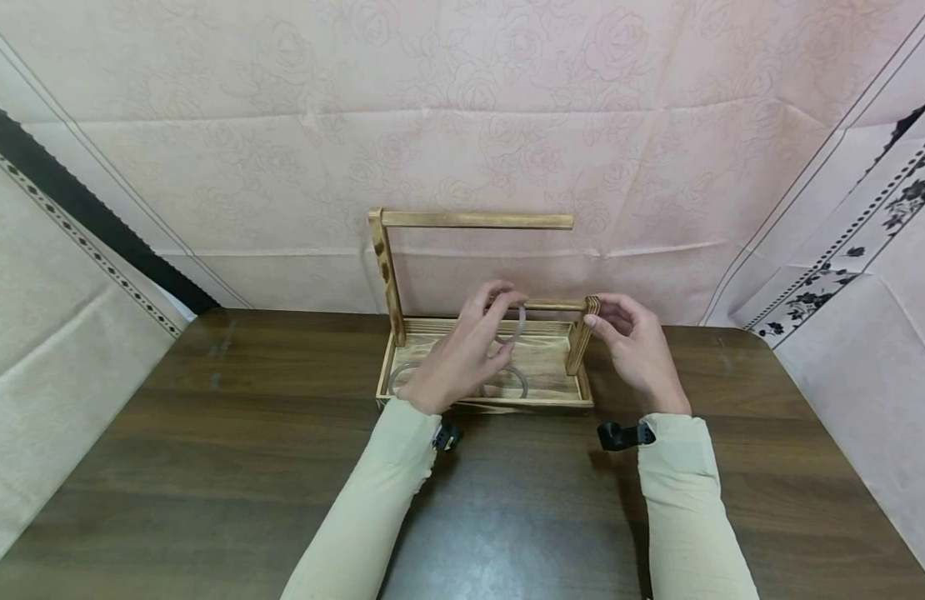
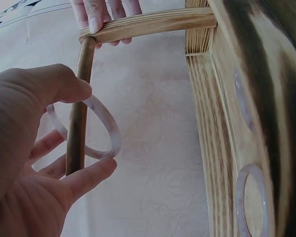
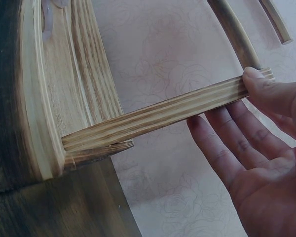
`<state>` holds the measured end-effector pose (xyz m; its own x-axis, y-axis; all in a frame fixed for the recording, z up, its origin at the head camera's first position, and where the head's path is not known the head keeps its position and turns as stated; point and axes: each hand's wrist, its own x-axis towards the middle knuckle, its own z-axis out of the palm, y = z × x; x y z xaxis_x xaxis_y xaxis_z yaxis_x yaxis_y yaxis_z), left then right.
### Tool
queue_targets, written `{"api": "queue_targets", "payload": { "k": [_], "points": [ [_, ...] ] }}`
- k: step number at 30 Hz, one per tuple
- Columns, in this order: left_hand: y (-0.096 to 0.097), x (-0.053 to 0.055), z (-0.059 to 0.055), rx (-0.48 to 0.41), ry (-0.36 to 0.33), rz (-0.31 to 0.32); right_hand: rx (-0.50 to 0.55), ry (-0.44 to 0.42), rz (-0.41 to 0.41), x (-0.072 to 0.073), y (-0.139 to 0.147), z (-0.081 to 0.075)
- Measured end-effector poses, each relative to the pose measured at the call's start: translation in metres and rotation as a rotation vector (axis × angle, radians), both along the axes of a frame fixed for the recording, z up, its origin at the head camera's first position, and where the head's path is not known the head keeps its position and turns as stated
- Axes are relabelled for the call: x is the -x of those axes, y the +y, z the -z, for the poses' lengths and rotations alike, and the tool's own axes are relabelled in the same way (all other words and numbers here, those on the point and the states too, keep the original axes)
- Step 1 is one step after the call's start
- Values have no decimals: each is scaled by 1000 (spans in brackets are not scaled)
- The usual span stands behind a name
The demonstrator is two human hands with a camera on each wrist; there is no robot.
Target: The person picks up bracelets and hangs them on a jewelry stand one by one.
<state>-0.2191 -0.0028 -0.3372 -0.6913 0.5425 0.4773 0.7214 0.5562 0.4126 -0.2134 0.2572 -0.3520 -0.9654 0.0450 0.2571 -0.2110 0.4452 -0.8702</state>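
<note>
A wooden bracelet stand (image 1: pixel 581 342) has a tray base, two uprights and two horizontal rods. My left hand (image 1: pixel 473 350) holds a pale, translucent bangle (image 2: pixel 114 133) between thumb and fingers. In the left wrist view the lower rod (image 2: pixel 79 128) passes through the bangle's ring. At the right end, my right hand (image 1: pixel 638 346) grips the top of the shorter upright (image 3: pixel 163 111) between thumb and fingers, where the lower rod joins it. More pale bangles (image 2: pixel 240 197) lie in the tray (image 1: pixel 477 402), partly covered by my left hand in the head view.
The taller left upright (image 1: pixel 388 275) carries the upper rod (image 1: pixel 477 220), whose right end is free. Under the stand is a brown wooden table (image 1: pixel 282 467). Behind it hangs a pink, rose-patterned cloth (image 1: pixel 462 150), close to the table's far edge.
</note>
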Motion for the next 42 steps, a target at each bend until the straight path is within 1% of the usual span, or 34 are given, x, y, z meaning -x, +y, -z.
{"api": "queue_targets", "payload": {
  "k": [13,20,26,29,42],
  "points": [
    [9,-3,5,19,35,-14,-4,0,0,0,0,0],
    [13,-4,5,15,29,-2,3,5,-1,0,0,0],
    [15,-4,7,12,45,5,-3,8,-2,0,0,0],
    [16,-4,7,14,56,8,-16,11,3,0,0,0],
    [21,-3,5,36,84,-4,5,-2,6,-1,-2,-2]
  ]
}}
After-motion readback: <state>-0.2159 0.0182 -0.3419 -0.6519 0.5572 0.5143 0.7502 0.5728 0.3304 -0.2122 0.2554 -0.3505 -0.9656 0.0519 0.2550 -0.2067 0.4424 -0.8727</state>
